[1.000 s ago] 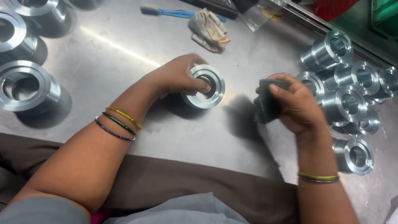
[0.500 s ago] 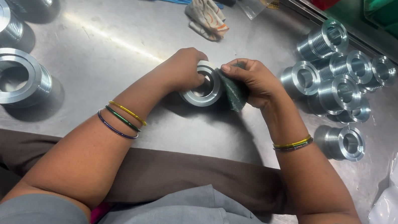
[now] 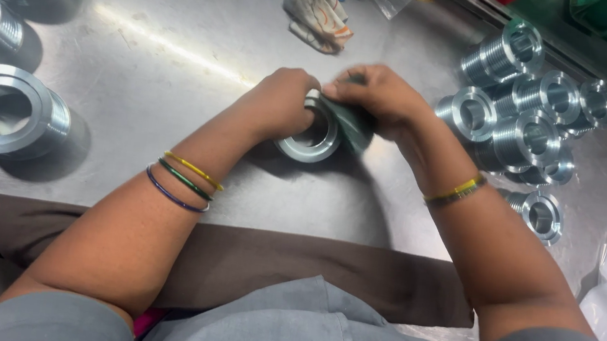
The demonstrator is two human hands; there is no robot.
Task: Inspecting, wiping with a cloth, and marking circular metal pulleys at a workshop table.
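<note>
Left hand: closed around the metal ring, steadying it on the steel table.
Right hand: fingers pinched on a green pad, pressed against the ring's rim.
Ring: table centre.
Fittings pile: at 3 o'clock from the ring.

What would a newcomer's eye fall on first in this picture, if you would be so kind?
At the centre of the steel table, the left hand steadies a shiny flanged metal ring while the right hand presses a dark green abrasive pad against it. A cluster of smaller threaded metal fittings lies to the right, and large flanged metal rings stand along the left edge.
</note>
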